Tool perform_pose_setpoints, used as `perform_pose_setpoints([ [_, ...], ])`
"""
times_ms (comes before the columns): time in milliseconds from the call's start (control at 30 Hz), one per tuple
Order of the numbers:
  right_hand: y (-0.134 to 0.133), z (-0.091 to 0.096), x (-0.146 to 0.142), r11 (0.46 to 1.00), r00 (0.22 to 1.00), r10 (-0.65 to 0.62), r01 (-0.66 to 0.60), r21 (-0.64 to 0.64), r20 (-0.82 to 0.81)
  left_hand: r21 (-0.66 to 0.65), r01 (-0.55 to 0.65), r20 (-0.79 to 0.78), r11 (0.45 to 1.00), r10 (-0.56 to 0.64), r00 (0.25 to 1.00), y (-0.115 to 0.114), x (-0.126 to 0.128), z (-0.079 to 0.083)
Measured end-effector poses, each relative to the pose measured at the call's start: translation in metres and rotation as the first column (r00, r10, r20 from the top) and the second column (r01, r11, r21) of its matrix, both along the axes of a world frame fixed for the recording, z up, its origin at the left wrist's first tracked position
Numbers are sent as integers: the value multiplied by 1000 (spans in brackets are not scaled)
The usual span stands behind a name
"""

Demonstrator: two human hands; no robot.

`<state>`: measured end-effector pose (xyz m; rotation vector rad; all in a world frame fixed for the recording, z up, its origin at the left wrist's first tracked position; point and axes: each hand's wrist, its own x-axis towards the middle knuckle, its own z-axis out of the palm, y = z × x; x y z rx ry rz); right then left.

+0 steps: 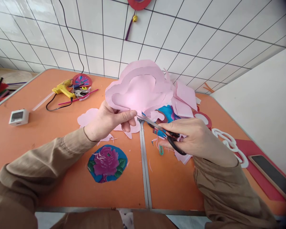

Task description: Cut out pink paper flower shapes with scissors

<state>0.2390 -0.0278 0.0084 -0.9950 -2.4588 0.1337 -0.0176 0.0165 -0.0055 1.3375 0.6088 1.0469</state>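
Observation:
My left hand (pixel 116 119) pinches the lower edge of a cloud-shaped pink paper piece (pixel 143 87) between thumb and fingers, holding it up above the table. An inner cut line in the paper follows its wavy outline. In my right hand (pixel 193 133) are black-handled scissors (pixel 175 144), the blades pointing left at the paper's lower edge beside my left thumb. How far the blades are apart I cannot tell. Below my left hand lies a round cutout with a purple flower (pixel 107 163) on blue, with thin pink scraps on it.
At the left are a yellow glue gun (pixel 64 89), keys (pixel 81 93) and a small white box (pixel 19 117). Folded pink sheets (pixel 184 100) stand behind my right hand. White cutout rings (pixel 228 141), red paper (pixel 255 171) and a phone (pixel 271 176) lie right. A metal seam (pixel 145 171) divides the orange table.

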Motion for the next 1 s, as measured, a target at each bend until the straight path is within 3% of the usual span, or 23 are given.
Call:
perform_pose_setpoints([
  [467,3,-1,0,996,999,41,-41,76,-5,25,13,-15,1000,-13,1000,1,-3,-1],
  [1000,0,4,-3,996,999,-5,2,93,32,-17,0,-35,1000,-1,999,0,-1,-4],
])
